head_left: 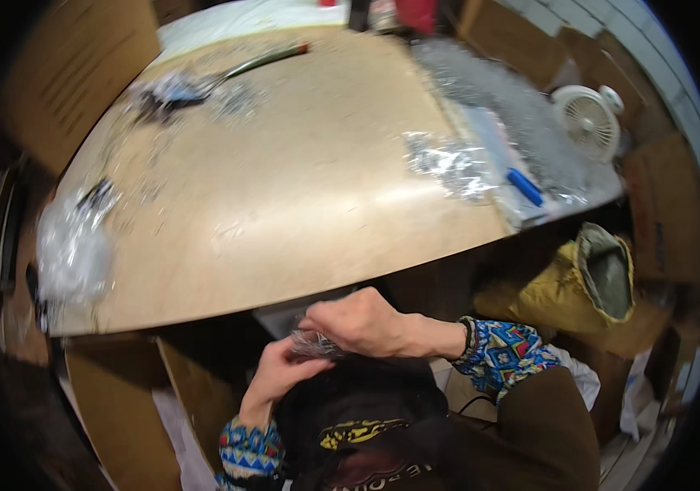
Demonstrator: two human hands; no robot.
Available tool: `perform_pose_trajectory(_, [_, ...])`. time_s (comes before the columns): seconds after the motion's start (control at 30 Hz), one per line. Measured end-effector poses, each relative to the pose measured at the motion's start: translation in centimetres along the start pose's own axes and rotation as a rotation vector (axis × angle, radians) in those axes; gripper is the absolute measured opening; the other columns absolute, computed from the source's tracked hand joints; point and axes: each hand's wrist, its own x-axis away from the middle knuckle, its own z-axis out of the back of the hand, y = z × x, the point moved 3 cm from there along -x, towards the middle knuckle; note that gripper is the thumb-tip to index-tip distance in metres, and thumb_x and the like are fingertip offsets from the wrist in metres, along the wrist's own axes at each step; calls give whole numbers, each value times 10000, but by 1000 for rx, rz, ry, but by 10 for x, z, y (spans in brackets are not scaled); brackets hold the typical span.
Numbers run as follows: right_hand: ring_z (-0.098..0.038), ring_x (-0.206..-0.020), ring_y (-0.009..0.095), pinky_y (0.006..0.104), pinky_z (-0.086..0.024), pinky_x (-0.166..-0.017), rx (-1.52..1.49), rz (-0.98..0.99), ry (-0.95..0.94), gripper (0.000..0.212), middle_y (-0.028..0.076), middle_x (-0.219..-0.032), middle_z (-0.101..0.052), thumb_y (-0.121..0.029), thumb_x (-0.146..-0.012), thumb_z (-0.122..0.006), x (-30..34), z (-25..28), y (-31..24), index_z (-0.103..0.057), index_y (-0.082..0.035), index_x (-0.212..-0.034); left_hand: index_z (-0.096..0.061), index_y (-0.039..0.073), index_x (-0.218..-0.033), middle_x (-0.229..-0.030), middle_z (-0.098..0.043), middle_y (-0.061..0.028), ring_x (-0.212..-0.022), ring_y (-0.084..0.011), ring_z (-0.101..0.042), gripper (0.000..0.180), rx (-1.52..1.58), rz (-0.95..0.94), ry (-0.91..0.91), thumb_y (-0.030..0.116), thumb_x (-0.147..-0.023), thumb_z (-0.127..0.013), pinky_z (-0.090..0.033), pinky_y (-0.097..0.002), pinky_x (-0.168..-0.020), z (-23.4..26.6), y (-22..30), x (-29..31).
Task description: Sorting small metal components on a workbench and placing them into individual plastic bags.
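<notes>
Plastic bundle (pixel 314 344) in both hands, near side of the table

Clear, crinkly, shiny; contents too blurred to tell. Sits between the hands, just short of the table (pixel 301 213) edge ahead of them. Left hand (pixel 278 370): curled round the near-left side, thumb pressing in. Right hand (pixel 358 322): fingers bunched narrow over the top, pinching; exact fingertip contact not clear.

Handling, judged by look: light, soft, floppy film. Likely slippery, with loose folds that slide over each other. Film could tear if yanked; whether anything inside is fragile, can't tell. Best hold: left thumb and fingers flat on the body of it, right fingertips on the gathered upper edge. Gentle squeeze should do; a loose grip may let folds slip.

Around: shiny clear packet (pixel 452 166) ahead and right of the right hand, blue marker-like thing (pixel 524 186) beyond it; white plastic bag (pixel 74 254) ahead-left of the left hand.
</notes>
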Motion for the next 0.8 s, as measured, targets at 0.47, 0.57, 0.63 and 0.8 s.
perform_pose_trajectory(0.47, [-596,-774,277,358,-469,-673,405,7,778,165,119,-844,-620,-20,-861,-628,73,78,91,-632,7,-1024,-440,-56,-1339,-1356,-486,-246,-1306,-395,-421,540,-1213,-30,494,260,-928,-591,-302,-459,-1115,46,-131,69])
perform_pose_trajectory(0.57, [-598,-784,300,374,-482,-679,317,239,72,191,117,-875,-619,-139,-872,-634,110,5,67,-632,-31,-1029,-396,-60,-1365,-1410,-411,-275,-1321,-377,-402,550,-1292,-10,188,278,-954,-536,-299,-456,-1110,14,-131,43])
perform_pose_trajectory(0.63, [-592,-884,341,431,-485,-752,279,34,-182,297,156,-967,-625,-241,-874,-639,113,-44,70,-620,-24,-1075,-417,-75,-1341,-1380,-442,-283,-1298,-395,-417,533,-1145,59,83,291,-964,-510,-338,-449,-1082,-6,-136,21])
perform_pose_trajectory(0.8, [-513,-1115,340,443,-410,-953,569,-354,-140,377,169,-1183,-572,-309,-888,-608,133,-103,141,-590,-49,-1160,-440,-45,-1343,-1351,-479,-276,-1268,-401,-449,505,-1211,188,36,312,-987,-457,-374,-418,-1059,-20,-164,-18])
